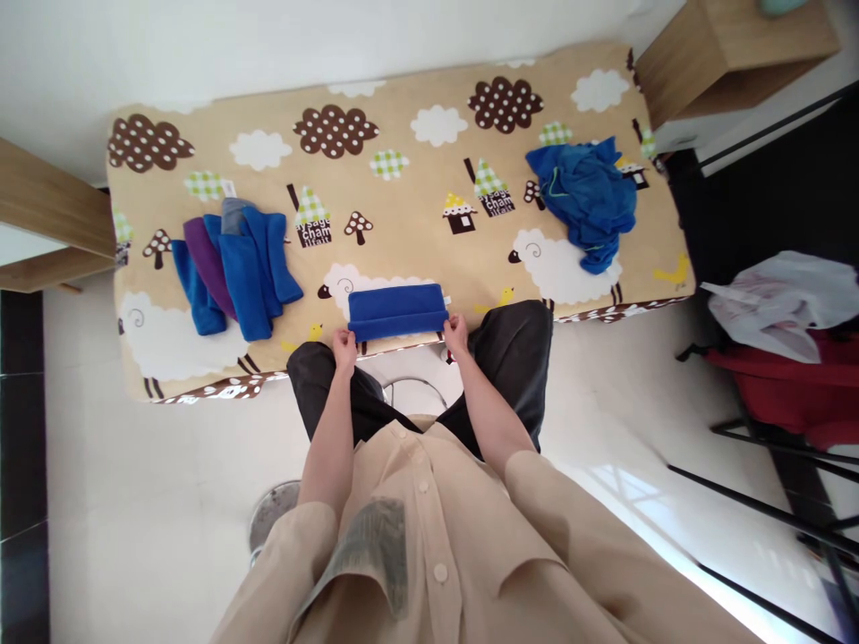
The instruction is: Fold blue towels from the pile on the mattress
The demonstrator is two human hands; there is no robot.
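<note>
A blue cloth (397,309), partly folded into a flat strip, lies at the near edge of the bed-like surface in front of me. My left hand (344,349) pinches its near left corner. At the near right corner, my right hand (456,334) grips the same cloth, close to a small white tag. To the left rest several rolled or folded cloths (251,268), blue, purple and grey. A crumpled heap of blue cloths (587,201) lies to the right.
A patterned beige cover (403,206) spreads over the surface. Wooden shelf units stand at its left (54,197) and right (731,54) ends. A round stool (275,510) is by my left side. On the right are a white plastic bag (785,300) and red fabric (792,385).
</note>
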